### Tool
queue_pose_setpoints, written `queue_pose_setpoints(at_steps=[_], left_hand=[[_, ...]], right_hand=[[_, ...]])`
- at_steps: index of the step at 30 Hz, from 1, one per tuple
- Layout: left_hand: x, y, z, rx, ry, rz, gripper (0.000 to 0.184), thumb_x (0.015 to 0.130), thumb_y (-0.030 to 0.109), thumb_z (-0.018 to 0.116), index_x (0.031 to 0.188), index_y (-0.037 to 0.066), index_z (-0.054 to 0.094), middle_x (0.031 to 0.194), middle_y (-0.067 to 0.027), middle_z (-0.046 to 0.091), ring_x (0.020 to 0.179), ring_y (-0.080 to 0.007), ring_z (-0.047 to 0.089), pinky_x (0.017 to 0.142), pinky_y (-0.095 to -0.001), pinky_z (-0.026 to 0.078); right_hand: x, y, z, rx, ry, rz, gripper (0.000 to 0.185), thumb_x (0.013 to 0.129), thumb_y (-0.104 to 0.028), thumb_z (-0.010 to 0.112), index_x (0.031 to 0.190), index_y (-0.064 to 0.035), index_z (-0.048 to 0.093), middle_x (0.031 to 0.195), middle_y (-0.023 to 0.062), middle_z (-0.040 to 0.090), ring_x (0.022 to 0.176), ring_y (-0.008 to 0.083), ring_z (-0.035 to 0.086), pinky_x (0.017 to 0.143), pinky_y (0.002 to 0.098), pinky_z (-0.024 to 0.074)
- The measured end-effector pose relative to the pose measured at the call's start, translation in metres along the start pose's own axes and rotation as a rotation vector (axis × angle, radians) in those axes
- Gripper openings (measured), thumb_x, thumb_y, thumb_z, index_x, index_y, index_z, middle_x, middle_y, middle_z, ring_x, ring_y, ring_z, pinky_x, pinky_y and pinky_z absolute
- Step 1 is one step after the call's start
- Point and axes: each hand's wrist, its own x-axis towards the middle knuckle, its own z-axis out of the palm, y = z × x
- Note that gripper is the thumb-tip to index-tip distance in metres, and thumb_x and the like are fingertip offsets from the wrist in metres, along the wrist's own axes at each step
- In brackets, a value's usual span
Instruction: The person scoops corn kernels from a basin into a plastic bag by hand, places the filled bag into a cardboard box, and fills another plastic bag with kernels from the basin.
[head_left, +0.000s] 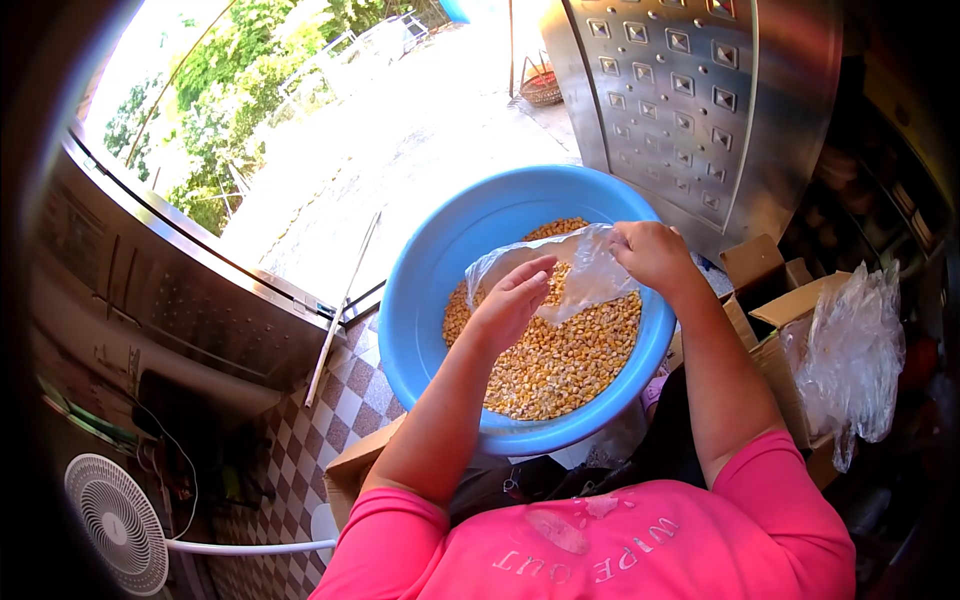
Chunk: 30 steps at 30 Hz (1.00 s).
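A large blue basin (pixel 405 310) stands in front of me with yellow corn kernels (pixel 575 360) in its bottom. Over the kernels a clear plastic bag (pixel 595 275) is spread, its mouth toward me. My right hand (pixel 652 254) is closed on the bag's upper right edge, above the basin's right side. My left hand (pixel 515 305) is at the bag's left part, palm turned to the right, with its fingers extended and nothing visible held in them. Some kernels show through or within the bag; which of the two I cannot tell.
Cardboard boxes (pixel 790 300) and crumpled clear plastic bags (pixel 850 360) are at the right. A patterned metal door (pixel 690 110) stands behind the basin. A white fan (pixel 115 525) is at lower left. A thin stick (pixel 340 310) leans by the doorway, and a basket (pixel 542 88) sits outside.
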Motion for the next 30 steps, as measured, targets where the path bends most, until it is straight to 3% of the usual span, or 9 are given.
queue_pose_setpoints(at_steps=[4,6,9,14,19,30], left_hand=[[0.001,-0.004,-0.003,0.003,-0.057,-0.047,0.032,0.093,0.019,0.050,0.119,0.000,0.051,0.114,-0.0100,0.055,0.109,-0.0190,0.053,0.096,-0.0318,0.042],[-0.003,-0.004,0.000,0.184,-0.130,-0.229,0.023,0.093,0.019,0.051,0.104,0.000,0.057,0.098,-0.0092,0.061,0.093,-0.0179,0.060,0.086,-0.0311,0.050],[-0.010,-0.008,0.011,0.288,-0.283,-0.310,0.022,0.092,0.019,0.051,0.098,-0.001,0.058,0.092,-0.0083,0.061,0.086,-0.0172,0.061,0.082,-0.0317,0.051],[-0.009,-0.010,0.016,0.146,-0.289,-0.371,0.020,0.091,0.015,0.052,0.100,-0.002,0.057,0.093,-0.0082,0.060,0.088,-0.0176,0.061,0.086,-0.0314,0.050],[-0.006,-0.014,0.003,0.174,-0.169,-0.267,0.016,0.084,0.002,0.054,0.100,-0.002,0.056,0.094,-0.0086,0.059,0.090,-0.0174,0.060,0.086,-0.0299,0.049],[-0.008,-0.004,0.015,0.207,-0.011,-0.242,0.015,0.085,0.004,0.055,0.100,-0.002,0.055,0.094,-0.0096,0.059,0.087,-0.0177,0.062,0.083,-0.0283,0.051]], right_hand=[[0.001,0.000,0.000,-0.027,-0.002,0.001,0.016,0.081,-0.024,0.055,0.089,-0.0121,0.063,0.083,0.0135,0.065,0.084,0.0321,0.062,0.078,0.0499,0.0418],[0.000,-0.001,-0.001,-0.022,0.003,0.004,0.016,0.081,-0.024,0.055,0.088,-0.0121,0.063,0.082,0.0134,0.064,0.083,0.0321,0.062,0.077,0.0497,0.0419],[0.000,-0.001,0.000,-0.023,0.007,0.006,0.016,0.081,-0.025,0.055,0.087,-0.0120,0.063,0.081,0.0132,0.064,0.083,0.0321,0.062,0.077,0.0494,0.0422],[0.000,0.000,0.000,-0.026,0.006,-0.001,0.016,0.081,-0.025,0.055,0.087,-0.0122,0.063,0.082,0.0131,0.064,0.083,0.0317,0.062,0.076,0.0493,0.0422],[0.000,-0.001,0.000,-0.027,0.002,0.002,0.017,0.081,-0.025,0.056,0.089,-0.0121,0.063,0.083,0.0131,0.065,0.084,0.0314,0.062,0.077,0.0490,0.0422],[0.000,-0.001,0.000,-0.025,0.000,0.008,0.017,0.082,-0.025,0.055,0.088,-0.0120,0.063,0.082,0.0130,0.065,0.083,0.0318,0.062,0.078,0.0493,0.0416]])
